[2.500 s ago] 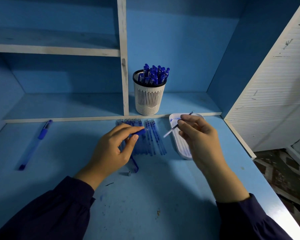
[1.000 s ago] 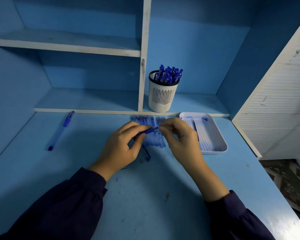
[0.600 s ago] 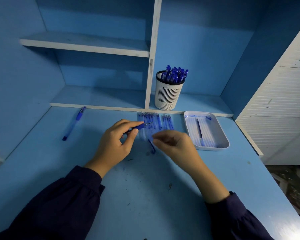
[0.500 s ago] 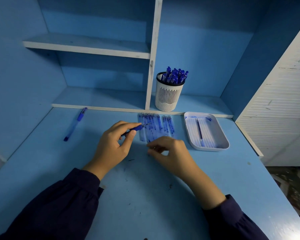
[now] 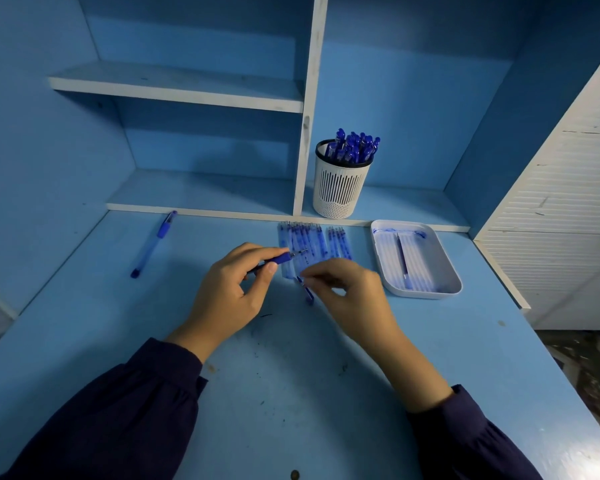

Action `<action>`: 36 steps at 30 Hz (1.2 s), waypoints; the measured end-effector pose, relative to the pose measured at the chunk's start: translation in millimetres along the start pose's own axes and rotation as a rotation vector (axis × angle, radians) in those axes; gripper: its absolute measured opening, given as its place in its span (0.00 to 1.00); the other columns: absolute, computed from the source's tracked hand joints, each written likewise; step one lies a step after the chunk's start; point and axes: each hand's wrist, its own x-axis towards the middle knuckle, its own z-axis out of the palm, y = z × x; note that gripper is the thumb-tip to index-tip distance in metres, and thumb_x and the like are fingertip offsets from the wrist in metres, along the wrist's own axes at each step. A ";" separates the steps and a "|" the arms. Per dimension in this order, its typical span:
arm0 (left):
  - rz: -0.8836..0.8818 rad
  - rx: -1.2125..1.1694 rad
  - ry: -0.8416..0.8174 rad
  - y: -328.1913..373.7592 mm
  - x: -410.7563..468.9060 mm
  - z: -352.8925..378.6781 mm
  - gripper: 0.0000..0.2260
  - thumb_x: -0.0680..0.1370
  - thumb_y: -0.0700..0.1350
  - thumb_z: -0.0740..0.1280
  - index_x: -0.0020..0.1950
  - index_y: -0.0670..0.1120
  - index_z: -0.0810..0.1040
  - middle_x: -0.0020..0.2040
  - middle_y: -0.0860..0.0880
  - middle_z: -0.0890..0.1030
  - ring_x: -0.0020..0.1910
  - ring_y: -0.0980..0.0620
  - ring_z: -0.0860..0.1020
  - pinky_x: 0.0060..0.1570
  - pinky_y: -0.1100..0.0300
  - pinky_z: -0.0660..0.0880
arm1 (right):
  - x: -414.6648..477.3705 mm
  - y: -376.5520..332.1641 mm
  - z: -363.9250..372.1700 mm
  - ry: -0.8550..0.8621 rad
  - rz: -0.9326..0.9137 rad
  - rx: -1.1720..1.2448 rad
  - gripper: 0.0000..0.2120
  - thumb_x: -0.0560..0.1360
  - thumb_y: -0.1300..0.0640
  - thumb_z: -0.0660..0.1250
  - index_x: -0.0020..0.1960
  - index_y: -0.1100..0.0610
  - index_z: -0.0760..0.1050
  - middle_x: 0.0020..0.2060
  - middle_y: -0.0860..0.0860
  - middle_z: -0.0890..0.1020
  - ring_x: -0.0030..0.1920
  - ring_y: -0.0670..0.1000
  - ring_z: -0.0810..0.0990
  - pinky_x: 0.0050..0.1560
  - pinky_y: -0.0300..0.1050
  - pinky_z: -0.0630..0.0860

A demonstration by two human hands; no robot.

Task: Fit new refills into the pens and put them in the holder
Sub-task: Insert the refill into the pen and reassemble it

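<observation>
Desk top [image 5: 291,393]: blue-painted board, mostly matt, scuffed and flecked with dark specks, faint sheen at the near right corner. Shelf edges [image 5: 187,95]: white paint, worn and chipped. Side panel [image 5: 561,220]: white ribbed slats, paint scratched. Holder [image 5: 340,188]: white moulded plastic, slotted wall, dark rim. Tray [image 5: 430,293]: smooth white plastic, ribbed floor, blue ink smears. Refills [image 5: 302,240]: thin translucent plastic tubes. Held pen [image 5: 281,259] in the left hand [image 5: 229,292]: blue matt grip, shiny metal-looking tip. Sleeves [image 5: 118,417]: dark matt cloth, gathered at the cuffs.

Dim, blue-tinted; soft shadows under shelves; wide-angle bending at edges.
</observation>
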 end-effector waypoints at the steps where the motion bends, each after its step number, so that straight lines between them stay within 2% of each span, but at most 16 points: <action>1: -0.002 -0.001 -0.001 0.1 -0.3 0.3 0.11 0.81 0.43 0.64 0.61 0.48 0.81 0.48 0.59 0.78 0.44 0.54 0.76 0.40 0.54 0.75 | 1.3 -1.8 -2.9 0.058 0.082 0.105 0.05 0.73 0.66 0.71 0.46 0.60 0.83 0.38 0.47 0.83 0.37 0.41 0.80 0.44 0.31 0.74; 3: -0.001 0.006 -0.004 0.7 -1.2 0.7 0.11 0.81 0.44 0.64 0.61 0.48 0.81 0.47 0.57 0.78 0.43 0.54 0.76 0.39 0.53 0.75 | 3.7 -3.8 -7.4 0.148 0.178 0.281 0.05 0.73 0.67 0.71 0.47 0.61 0.83 0.36 0.47 0.84 0.35 0.40 0.80 0.41 0.31 0.73; 8: 0.028 0.036 -0.034 0.9 -1.8 1.7 0.11 0.81 0.45 0.63 0.60 0.47 0.82 0.47 0.56 0.79 0.45 0.53 0.77 0.39 0.57 0.75 | 4.0 -8.2 -9.4 0.224 0.137 0.401 0.05 0.72 0.69 0.71 0.46 0.61 0.83 0.41 0.51 0.86 0.42 0.45 0.83 0.45 0.34 0.75; 12: 0.040 0.039 -0.041 0.7 -1.9 2.7 0.12 0.81 0.46 0.63 0.60 0.47 0.82 0.48 0.55 0.79 0.45 0.53 0.77 0.39 0.55 0.75 | 3.2 -6.8 -7.4 0.221 0.077 0.330 0.06 0.72 0.69 0.71 0.45 0.60 0.83 0.42 0.52 0.85 0.43 0.48 0.83 0.47 0.38 0.77; 17: 0.064 0.057 -0.061 1.0 -2.1 3.1 0.11 0.80 0.44 0.65 0.60 0.46 0.83 0.48 0.55 0.79 0.45 0.55 0.78 0.41 0.62 0.75 | 1.9 -4.0 -4.5 0.098 -0.016 0.190 0.09 0.72 0.68 0.72 0.47 0.55 0.83 0.43 0.49 0.85 0.45 0.48 0.83 0.50 0.39 0.78; 21: 0.084 0.076 -0.063 -0.6 -1.7 2.6 0.10 0.79 0.41 0.68 0.59 0.46 0.84 0.48 0.55 0.81 0.44 0.55 0.79 0.43 0.70 0.72 | 3.8 0.1 -5.1 0.064 -0.082 0.048 0.06 0.73 0.65 0.72 0.48 0.57 0.82 0.42 0.48 0.84 0.43 0.46 0.81 0.49 0.40 0.78; 26: 0.093 0.053 -0.052 1.1 -1.8 2.8 0.09 0.78 0.43 0.69 0.57 0.45 0.84 0.48 0.55 0.83 0.44 0.55 0.81 0.45 0.68 0.74 | 2.9 -1.0 -5.3 0.004 0.036 0.106 0.06 0.76 0.62 0.68 0.51 0.54 0.78 0.39 0.46 0.81 0.41 0.47 0.80 0.49 0.40 0.77; 32: 0.099 0.058 -0.051 1.7 -1.2 2.2 0.09 0.78 0.42 0.69 0.57 0.45 0.84 0.48 0.54 0.84 0.44 0.55 0.81 0.45 0.70 0.73 | 3.6 -0.7 -8.2 -0.066 0.063 0.131 0.02 0.76 0.62 0.68 0.48 0.57 0.78 0.38 0.48 0.82 0.40 0.51 0.81 0.46 0.44 0.78; 34: 0.104 0.058 -0.052 2.4 -1.3 1.6 0.09 0.79 0.43 0.69 0.57 0.45 0.84 0.47 0.54 0.84 0.44 0.56 0.81 0.45 0.71 0.72 | 3.7 0.3 -8.3 -0.072 0.084 0.104 0.02 0.77 0.58 0.68 0.46 0.56 0.79 0.36 0.48 0.82 0.39 0.50 0.81 0.45 0.45 0.79; 36: 0.111 0.063 -0.066 2.5 -1.0 2.3 0.09 0.79 0.43 0.69 0.57 0.46 0.84 0.47 0.54 0.83 0.43 0.55 0.80 0.45 0.72 0.71 | 3.8 0.9 -9.2 -0.078 0.106 0.066 0.08 0.78 0.52 0.66 0.43 0.54 0.78 0.34 0.48 0.82 0.37 0.49 0.81 0.45 0.47 0.79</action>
